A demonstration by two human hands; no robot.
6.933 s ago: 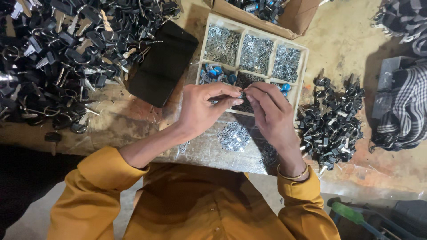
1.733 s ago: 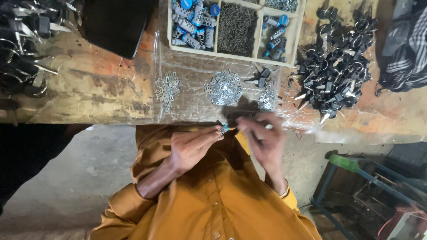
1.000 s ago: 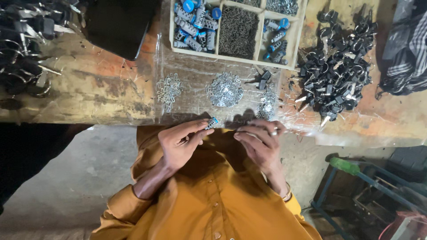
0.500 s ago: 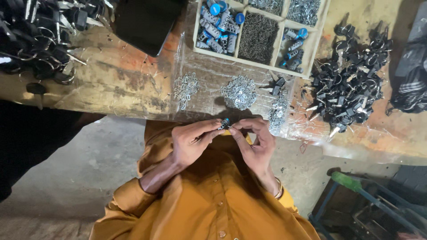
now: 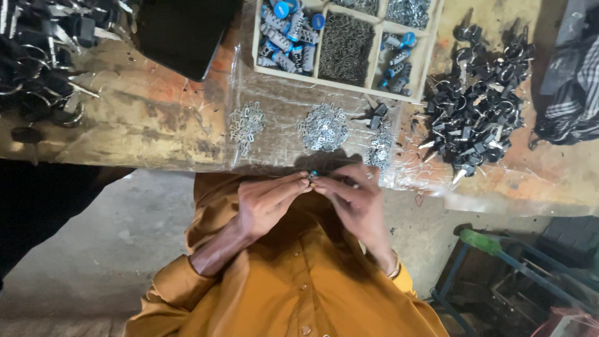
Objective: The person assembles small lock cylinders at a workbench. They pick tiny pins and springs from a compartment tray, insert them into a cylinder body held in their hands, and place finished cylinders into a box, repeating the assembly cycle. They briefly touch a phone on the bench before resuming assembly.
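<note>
Your left hand point(image 5: 265, 206) and right hand point(image 5: 355, 203) meet fingertip to fingertip, both pinched on a small blue-tipped metal part point(image 5: 312, 176) just below the plastic-covered wooden bench point(image 5: 156, 125).

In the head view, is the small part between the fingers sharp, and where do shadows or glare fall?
Head view: the small part pinched between the left hand and right hand is too small and soft to make out; the hands cast a shadow on the clear plastic sheet, which shows pale glare in its wrinkles; the dark pile of parts stays fairly sharp.
</note>
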